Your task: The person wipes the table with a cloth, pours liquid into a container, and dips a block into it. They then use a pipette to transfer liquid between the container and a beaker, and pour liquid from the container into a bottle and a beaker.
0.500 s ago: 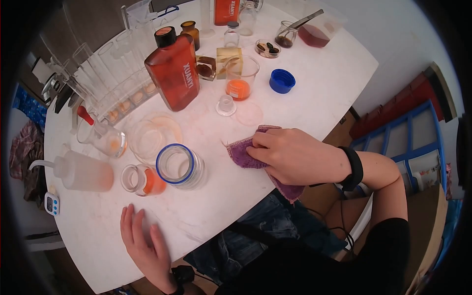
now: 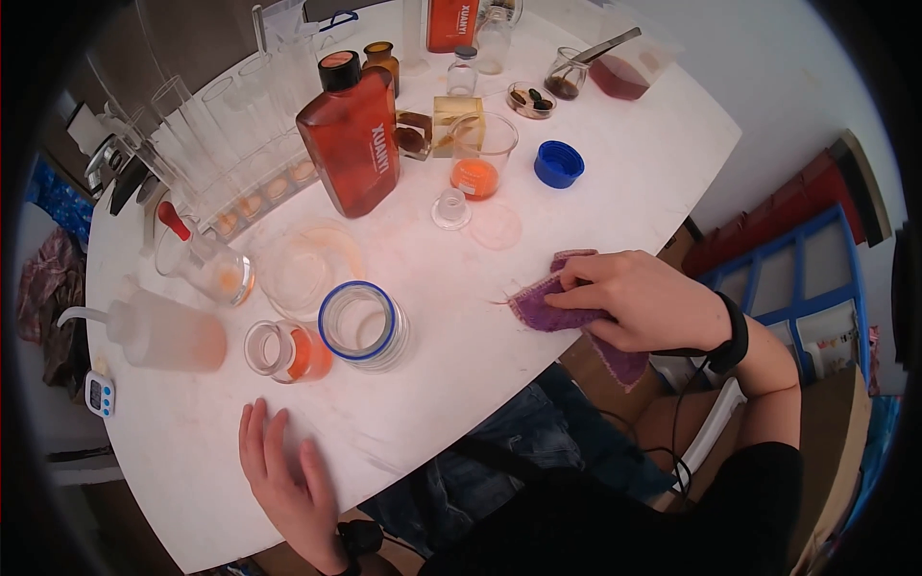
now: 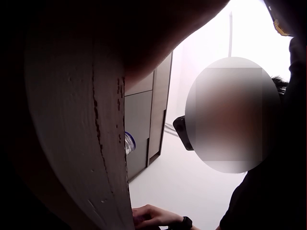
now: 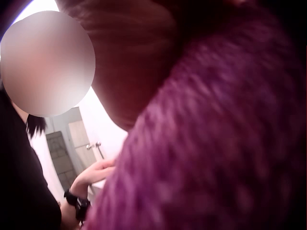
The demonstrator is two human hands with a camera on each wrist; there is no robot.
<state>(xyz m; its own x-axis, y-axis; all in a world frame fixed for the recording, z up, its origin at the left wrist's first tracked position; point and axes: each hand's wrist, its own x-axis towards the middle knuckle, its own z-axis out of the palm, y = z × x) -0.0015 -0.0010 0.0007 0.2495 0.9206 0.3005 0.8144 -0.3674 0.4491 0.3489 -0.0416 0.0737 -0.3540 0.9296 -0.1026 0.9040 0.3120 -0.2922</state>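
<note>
In the head view the right hand [image 2: 639, 300] grips a purple cloth [image 2: 549, 305] at the table's right front edge, part of the cloth hanging past the edge. The cloth [image 4: 206, 139] fills much of the right wrist view. The left hand [image 2: 288, 480] rests on the tabletop near the front edge, fingers extended, holding nothing. Beyond it stand a small jar with orange liquid [image 2: 309, 353] and a wider glass jar with a blue rim [image 2: 363, 326]. The left wrist view shows the table edge [image 3: 103, 129] and, low down, the right hand [image 3: 152, 215].
A blue cap [image 2: 559, 165], a glass stopper [image 2: 450, 209] and a beaker with orange contents [image 2: 474, 178] lie farther back. A red bottle [image 2: 353, 144] stands beside the test tube rack [image 2: 264, 204]. At left are a wash bottle [image 2: 173, 331], a flask [image 2: 216, 274] and a timer [image 2: 99, 394].
The right hand has moved right with the purple cloth, toward the table's edge. The left hand has stayed in place, and the head view has shifted slightly.
</note>
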